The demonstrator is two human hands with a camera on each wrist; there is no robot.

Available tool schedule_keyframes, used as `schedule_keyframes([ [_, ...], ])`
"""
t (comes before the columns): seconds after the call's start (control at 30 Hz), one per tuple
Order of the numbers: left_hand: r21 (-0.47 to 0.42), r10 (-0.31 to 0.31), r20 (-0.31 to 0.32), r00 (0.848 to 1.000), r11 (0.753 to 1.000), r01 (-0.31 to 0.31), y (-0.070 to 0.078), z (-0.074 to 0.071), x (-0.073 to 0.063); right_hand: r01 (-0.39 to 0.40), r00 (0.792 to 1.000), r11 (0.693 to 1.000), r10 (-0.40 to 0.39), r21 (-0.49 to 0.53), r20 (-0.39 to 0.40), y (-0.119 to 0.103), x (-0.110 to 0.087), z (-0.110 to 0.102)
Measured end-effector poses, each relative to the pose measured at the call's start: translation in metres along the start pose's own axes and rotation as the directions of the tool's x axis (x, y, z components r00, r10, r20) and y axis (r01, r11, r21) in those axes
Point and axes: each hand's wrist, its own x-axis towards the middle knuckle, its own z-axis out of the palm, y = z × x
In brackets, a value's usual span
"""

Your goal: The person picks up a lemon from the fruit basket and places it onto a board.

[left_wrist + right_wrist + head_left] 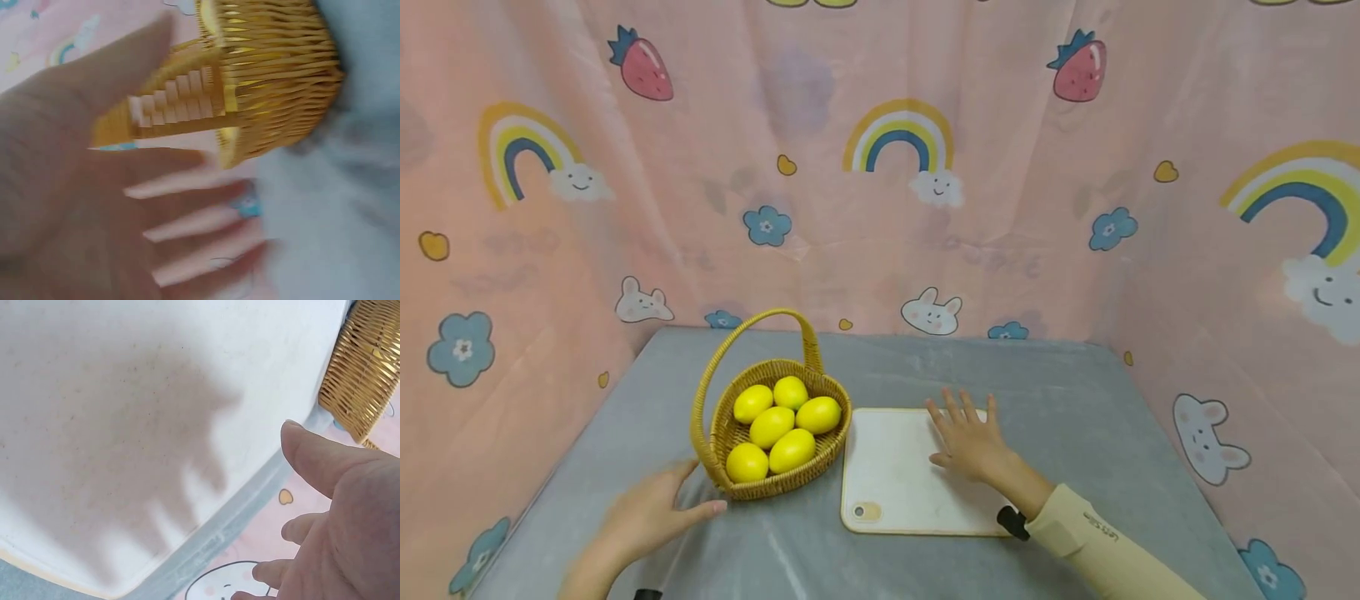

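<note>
A yellow wicker basket [805, 479] with a tall arched handle holds several lemons [772, 427]. My left hand [647, 512] is at the basket's near left side, thumb and fingers spread apart, with the fingertips right by the rim. In the left wrist view the handle [181, 94] shows between the thumb and the fingers, which are not closed round it. My right hand [970, 442] hovers over a white cutting board [895, 475] with its fingers spread, holding nothing. In the right wrist view its shadow falls across the board.
The board lies right against the basket's right side on a grey cloth-covered table [775, 558]. A pink patterned curtain [880, 250] stands round the back and both sides of the table.
</note>
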Motion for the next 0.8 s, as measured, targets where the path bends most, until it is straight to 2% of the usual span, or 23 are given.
schedule_keyframes([
  [0.07, -0.077, 0.072, -0.085, 0.994, 0.994, -0.078, -0.007, 0.003, 0.005, -0.002, 1.000, 1.000, 0.002, -0.013, 0.000, 0.000, 0.001, 0.001],
  [0.13, -0.166, 0.133, -0.159, 0.978, 0.973, -0.159, -0.012, 0.008, 0.012, 0.001, 1.000, 1.000, -0.001, -0.019, -0.002, 0.000, 0.003, 0.002],
  [0.17, -0.195, 0.153, -0.191, 0.970, 0.962, -0.190, -0.014, 0.011, 0.016, 0.002, 1.000, 1.000, -0.002, -0.016, -0.003, 0.000, 0.003, 0.002],
  [0.23, -0.205, 0.163, -0.240, 0.957, 0.955, -0.214, -0.017, 0.016, 0.023, 0.005, 1.000, 1.000, -0.005, -0.009, -0.001, -0.001, 0.004, 0.002],
  [0.4, -0.155, 0.183, -0.279, 0.943, 0.960, -0.232, -0.025, 0.030, 0.036, 0.018, 1.000, 1.000, -0.017, 0.005, -0.026, -0.002, 0.003, 0.000],
  [0.53, -0.120, 0.199, -0.295, 0.935, 0.963, -0.243, -0.031, 0.041, 0.042, 0.062, 0.990, 0.998, -0.061, 0.005, -0.124, -0.001, 0.010, 0.000],
  [0.6, -0.105, 0.191, -0.313, 0.930, 0.967, -0.234, -0.033, 0.045, 0.043, 0.081, 0.984, 0.996, -0.074, 0.038, -0.162, 0.000, 0.016, -0.001],
  [0.7, -0.087, 0.169, -0.327, 0.930, 0.974, -0.208, -0.034, 0.049, 0.043, 0.117, 0.980, 0.980, -0.087, 0.160, -0.178, 0.001, 0.027, -0.007],
  [0.73, -0.077, 0.166, -0.332, 0.929, 0.976, -0.202, -0.033, 0.050, 0.044, 0.134, 0.979, 0.965, -0.094, 0.225, -0.181, 0.003, 0.030, -0.009],
  [0.8, -0.061, 0.159, -0.329, 0.931, 0.980, -0.189, -0.033, 0.051, 0.043, 0.171, 0.977, 0.906, -0.106, 0.387, -0.184, 0.007, 0.037, -0.014],
])
